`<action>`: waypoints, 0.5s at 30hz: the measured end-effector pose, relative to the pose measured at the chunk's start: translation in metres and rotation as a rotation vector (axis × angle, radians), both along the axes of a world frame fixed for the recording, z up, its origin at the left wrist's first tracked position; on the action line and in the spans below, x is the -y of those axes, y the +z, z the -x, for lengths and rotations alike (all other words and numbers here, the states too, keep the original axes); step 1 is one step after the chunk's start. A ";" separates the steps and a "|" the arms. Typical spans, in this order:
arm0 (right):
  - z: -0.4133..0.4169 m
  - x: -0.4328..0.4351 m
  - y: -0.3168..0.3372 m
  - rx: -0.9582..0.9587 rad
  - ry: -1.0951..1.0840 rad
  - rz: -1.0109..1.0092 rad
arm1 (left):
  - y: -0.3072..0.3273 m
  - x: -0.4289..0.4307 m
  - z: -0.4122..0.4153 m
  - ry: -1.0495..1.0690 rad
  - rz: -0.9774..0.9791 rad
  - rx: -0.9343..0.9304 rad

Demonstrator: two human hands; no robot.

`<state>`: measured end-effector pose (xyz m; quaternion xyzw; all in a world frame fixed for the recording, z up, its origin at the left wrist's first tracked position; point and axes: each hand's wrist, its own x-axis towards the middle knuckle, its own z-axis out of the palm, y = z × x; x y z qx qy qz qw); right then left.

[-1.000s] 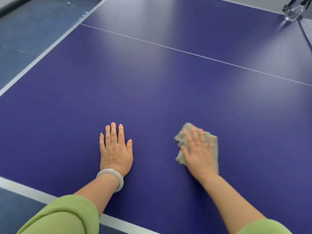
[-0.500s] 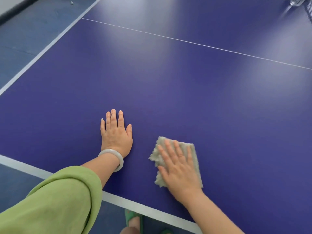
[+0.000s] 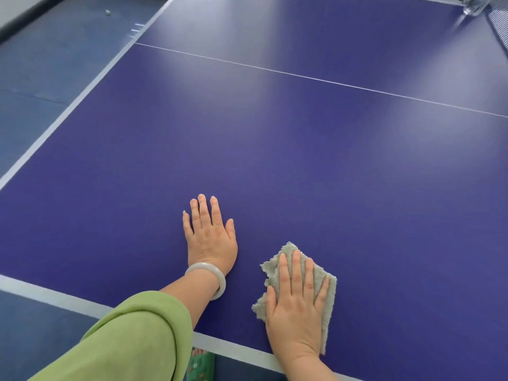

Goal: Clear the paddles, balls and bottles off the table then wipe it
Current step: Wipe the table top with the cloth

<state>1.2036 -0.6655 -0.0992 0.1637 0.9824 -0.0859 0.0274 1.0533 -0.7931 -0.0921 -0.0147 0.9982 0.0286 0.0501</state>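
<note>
At the left of the frame runs the dark blue-grey floor [image 3: 41, 78], with a small pale scrap [image 3: 107, 12] lying on it in the upper left corner. The deep purple-blue ping-pong table with white edge stripes [image 3: 275, 160] fills most of the frame, a thin white centre line [image 3: 316, 78] crossing its upper part. In the lower left, a light green sleeve [image 3: 132, 342] leads up to the left hand [image 3: 210, 237], which lies flat on the table with fingers spread, empty, a pale milky bangle [image 3: 209, 276] round its wrist. Just below the near table edge, a foot in a green patterned sandal [image 3: 202, 364] shows. To the right of the left hand and apart from it, the right hand [image 3: 295, 306] presses palm-down, fingers extended, on a rumpled grey-green fuzzy cloth [image 3: 328, 303] lying close to the near white stripe. In the upper right corner a clear, blurred object [image 3: 472, 6] sits beside the dark net [image 3: 499, 26].
</note>
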 end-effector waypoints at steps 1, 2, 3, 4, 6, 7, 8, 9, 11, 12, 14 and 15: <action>0.002 0.001 0.000 -0.001 0.003 -0.009 | 0.001 0.001 0.000 -0.003 -0.013 0.005; 0.002 0.002 0.000 0.000 0.004 -0.019 | 0.002 0.002 0.000 -0.007 -0.026 0.014; 0.002 0.001 0.000 0.006 0.003 -0.028 | 0.003 0.002 0.000 -0.014 -0.043 0.022; 0.002 0.001 0.000 0.017 -0.001 -0.030 | 0.004 0.004 0.000 -0.021 -0.067 0.036; 0.002 0.002 0.001 0.031 -0.011 -0.031 | 0.008 0.008 0.001 -0.042 -0.149 0.059; 0.002 0.003 0.001 0.034 -0.015 -0.031 | 0.011 0.013 0.001 -0.062 -0.210 0.070; 0.002 0.002 0.002 0.034 -0.017 -0.032 | 0.014 0.019 0.001 -0.091 -0.291 0.084; 0.002 0.002 0.003 0.040 -0.020 -0.026 | 0.018 0.029 0.001 -0.116 -0.392 0.097; 0.002 0.002 0.004 0.050 -0.021 -0.018 | 0.025 0.057 -0.003 -0.143 -0.549 0.102; 0.002 0.001 0.005 0.058 -0.016 -0.010 | 0.025 0.075 -0.005 -0.150 -0.540 0.069; 0.003 0.001 0.007 0.073 -0.021 0.011 | 0.021 0.114 -0.006 -0.134 -0.401 -0.004; 0.004 0.002 0.008 0.071 -0.045 0.045 | 0.017 0.131 -0.007 -0.099 -0.329 -0.013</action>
